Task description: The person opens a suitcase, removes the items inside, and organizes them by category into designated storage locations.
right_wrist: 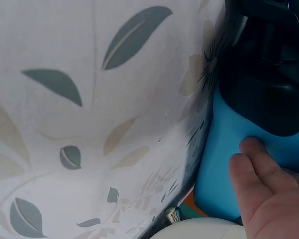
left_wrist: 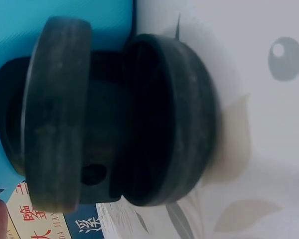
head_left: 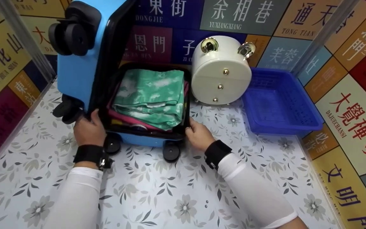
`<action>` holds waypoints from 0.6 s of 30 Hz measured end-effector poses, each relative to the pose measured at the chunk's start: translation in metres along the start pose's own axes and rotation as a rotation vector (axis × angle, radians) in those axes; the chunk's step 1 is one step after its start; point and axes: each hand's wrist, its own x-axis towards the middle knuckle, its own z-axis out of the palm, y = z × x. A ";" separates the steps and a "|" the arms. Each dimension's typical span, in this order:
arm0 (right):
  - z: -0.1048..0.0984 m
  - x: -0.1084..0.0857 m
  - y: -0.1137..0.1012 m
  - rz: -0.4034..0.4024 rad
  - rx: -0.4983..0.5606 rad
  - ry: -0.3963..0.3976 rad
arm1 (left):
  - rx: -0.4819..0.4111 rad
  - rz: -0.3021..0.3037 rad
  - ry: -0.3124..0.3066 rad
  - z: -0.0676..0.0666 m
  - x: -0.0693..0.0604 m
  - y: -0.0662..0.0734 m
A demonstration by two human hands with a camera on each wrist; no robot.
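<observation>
A small blue suitcase (head_left: 145,139) lies open, its lid (head_left: 75,74) standing up on the left and black wheels facing me. Folded green-and-white tie-dye cloth (head_left: 151,92) fills the base, over pink fabric (head_left: 129,119). My left hand (head_left: 89,132) grips the lid's lower corner, thumb up; its view shows mostly a double wheel (left_wrist: 57,114) and one fingertip at the edge. At the base's front right corner, my right hand (head_left: 200,135) holds the side wall; two fingers (right_wrist: 269,172) lie against the blue shell in the right wrist view.
Right of the suitcase stands a cream drum-shaped drawer box (head_left: 221,82) with gold ears and knobs. Beyond it sits a blue plastic basket (head_left: 283,128). Panels with Chinese lettering (head_left: 240,16) enclose the back and sides of the floral-covered table (head_left: 157,197).
</observation>
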 end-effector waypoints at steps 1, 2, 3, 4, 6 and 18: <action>0.000 0.000 0.000 -0.001 -0.001 0.002 | 0.008 -0.007 -0.008 -0.001 0.001 0.000; 0.000 0.000 0.000 -0.002 -0.002 0.003 | 0.017 -0.021 -0.018 -0.002 0.002 -0.001; 0.000 0.000 -0.001 -0.002 0.000 0.003 | 0.027 -0.036 -0.028 -0.003 0.002 -0.001; 0.001 0.000 -0.001 -0.003 0.001 0.004 | 0.041 -0.054 -0.038 -0.004 0.003 -0.001; 0.001 0.000 -0.001 -0.002 0.007 0.006 | 0.056 -0.085 -0.057 -0.006 0.004 -0.001; 0.003 0.001 -0.003 0.043 0.000 0.011 | 0.086 -0.137 -0.033 -0.013 0.010 -0.011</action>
